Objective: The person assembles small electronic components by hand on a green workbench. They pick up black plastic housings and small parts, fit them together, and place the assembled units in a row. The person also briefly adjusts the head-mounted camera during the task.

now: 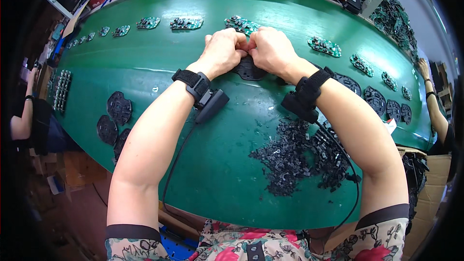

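Note:
My left hand (222,50) and my right hand (271,50) meet over the far middle of the table, fingers bent and pinched together. Beneath the fingertips lies a black plastic shell (250,72), partly covered by both hands. Whatever the fingers grip is too small or too hidden to make out. Just beyond the knuckles lies a green circuit board (241,24) with black components. Each wrist wears a black strap with a small device and a cable.
Green circuit boards (186,23) line the far side of the green table (208,183). Black shells (119,108) lie at left, with more shells (375,100) at right. A pile of small black parts (285,159) sits near right. Other people's arms (435,99) show at both sides.

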`<state>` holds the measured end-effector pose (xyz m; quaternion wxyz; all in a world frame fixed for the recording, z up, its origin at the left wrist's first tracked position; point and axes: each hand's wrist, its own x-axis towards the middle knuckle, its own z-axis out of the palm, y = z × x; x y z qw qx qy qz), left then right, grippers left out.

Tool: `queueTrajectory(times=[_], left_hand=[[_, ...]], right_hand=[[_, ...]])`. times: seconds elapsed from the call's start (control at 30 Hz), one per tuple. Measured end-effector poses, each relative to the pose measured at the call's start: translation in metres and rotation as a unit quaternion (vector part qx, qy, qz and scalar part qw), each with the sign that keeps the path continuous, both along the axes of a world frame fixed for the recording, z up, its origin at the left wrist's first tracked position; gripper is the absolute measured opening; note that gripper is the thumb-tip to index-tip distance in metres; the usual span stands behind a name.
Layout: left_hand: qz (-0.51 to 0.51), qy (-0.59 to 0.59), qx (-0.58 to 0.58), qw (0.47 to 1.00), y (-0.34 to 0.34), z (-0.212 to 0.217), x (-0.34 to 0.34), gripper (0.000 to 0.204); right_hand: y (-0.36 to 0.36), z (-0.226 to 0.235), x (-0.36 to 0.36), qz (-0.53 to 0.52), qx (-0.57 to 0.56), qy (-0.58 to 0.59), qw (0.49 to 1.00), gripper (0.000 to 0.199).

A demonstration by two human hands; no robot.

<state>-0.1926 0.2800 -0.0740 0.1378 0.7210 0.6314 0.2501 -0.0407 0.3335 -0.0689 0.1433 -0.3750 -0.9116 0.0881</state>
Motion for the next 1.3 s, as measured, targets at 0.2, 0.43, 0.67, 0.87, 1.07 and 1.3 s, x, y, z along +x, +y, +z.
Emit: queueTrajectory(times=[0.2,0.43,0.67,0.87,1.07,1.3], left_hand=[[0.025,0.045,-0.082,0.995,0.005,0.015,0.01,0.011],[0.032,0.075,-0.069,0.994,-0.001,0.016,0.018,0.011],[0.056,0.044,-0.068,0.995,0.002,0.009,0.022,0.013],[0.079,0.038,-0.067,0.994,0.0,0.007,0.031,0.011],[-0.079,0.207,0.092,0.971,-0.003,0.003,0.031,0.004],[-0.129,0.278,0.086,0.948,-0.009,0.009,0.031,0.006]], right_hand=[[0.011,0.027,0.012,-0.028,-0.126,0.052,0.99,0.015],[-0.021,0.095,0.063,-0.04,-0.135,0.123,0.982,0.018],[-0.064,0.108,0.102,-0.076,-0.198,0.116,0.97,0.019],[-0.077,0.089,0.123,-0.095,-0.232,0.125,0.96,0.018],[-0.079,0.074,0.133,-0.092,-0.257,0.072,0.959,0.013],[-0.088,0.05,0.132,-0.048,-0.289,0.029,0.956,0.011]])
